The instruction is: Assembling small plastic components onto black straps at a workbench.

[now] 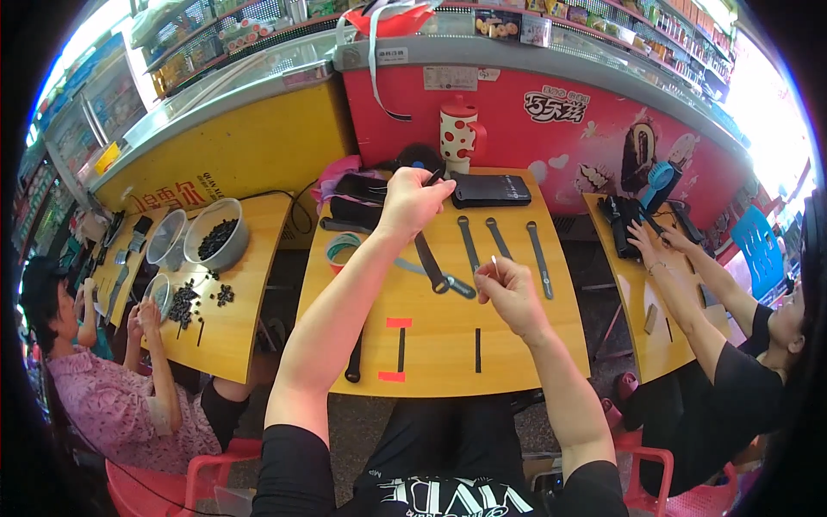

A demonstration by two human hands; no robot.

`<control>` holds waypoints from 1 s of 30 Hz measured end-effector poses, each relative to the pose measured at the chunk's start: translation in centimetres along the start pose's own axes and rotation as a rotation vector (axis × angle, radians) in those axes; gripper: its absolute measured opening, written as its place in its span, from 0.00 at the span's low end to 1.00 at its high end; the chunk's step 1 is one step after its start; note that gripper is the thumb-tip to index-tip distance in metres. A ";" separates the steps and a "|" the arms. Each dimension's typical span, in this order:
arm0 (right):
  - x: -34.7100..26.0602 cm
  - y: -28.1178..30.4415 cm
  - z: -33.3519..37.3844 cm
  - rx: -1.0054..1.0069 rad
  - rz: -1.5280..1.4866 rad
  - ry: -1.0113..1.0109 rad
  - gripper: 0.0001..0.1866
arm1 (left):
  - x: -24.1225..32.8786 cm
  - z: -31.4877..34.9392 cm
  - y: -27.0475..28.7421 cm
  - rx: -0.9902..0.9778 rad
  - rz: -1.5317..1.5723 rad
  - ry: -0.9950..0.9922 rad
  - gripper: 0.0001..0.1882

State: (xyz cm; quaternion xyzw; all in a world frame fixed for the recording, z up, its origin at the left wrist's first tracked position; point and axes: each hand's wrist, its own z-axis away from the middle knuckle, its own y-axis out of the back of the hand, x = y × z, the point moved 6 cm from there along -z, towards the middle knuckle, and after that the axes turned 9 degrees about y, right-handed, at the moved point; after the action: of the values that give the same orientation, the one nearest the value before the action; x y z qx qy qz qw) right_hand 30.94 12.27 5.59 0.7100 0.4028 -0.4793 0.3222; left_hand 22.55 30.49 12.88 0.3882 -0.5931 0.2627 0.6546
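My left hand [412,205] is raised over the far middle of the table, its fingers closed on a black strap [427,262] that hangs down with a rounded, holed end. My right hand [514,297] is lower and to the right, thumb and fingers pinched together. A tiny pale tip shows at its fingers; what it is I cannot make out. Beside those fingertips lies the end of a grey strap [461,285]. Several similar dark straps [540,260] lie beyond and right of my right hand. A stack of black flat packages [491,190] sits at the far edge.
A roll of tape [343,250] stands left of my left forearm. Red tape pieces [399,323] and black strips [478,351] mark the near tabletop. A spotted tumbler [458,133] stands at the back. People work at side tables; the left one holds tubs [231,250] of small black parts.
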 end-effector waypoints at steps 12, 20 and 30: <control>-6.0 -4.9 1.9 -0.199 -0.596 -0.206 0.22 | 8.3 6.8 3.4 0.036 0.027 -0.104 0.10; -8.2 -7.9 3.7 -0.064 -0.671 -0.258 0.04 | 11.4 9.9 4.1 0.038 0.087 -0.191 0.12; -8.1 3.4 5.6 0.025 -0.084 0.130 0.08 | 16.3 14.8 19.0 0.446 0.354 -0.397 0.16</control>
State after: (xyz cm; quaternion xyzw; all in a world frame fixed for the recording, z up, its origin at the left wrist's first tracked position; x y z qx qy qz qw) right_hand 29.84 3.79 11.61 0.7261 0.4461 -0.4503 0.2663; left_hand 1.40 27.06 32.55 0.4562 -0.6952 0.4146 0.3696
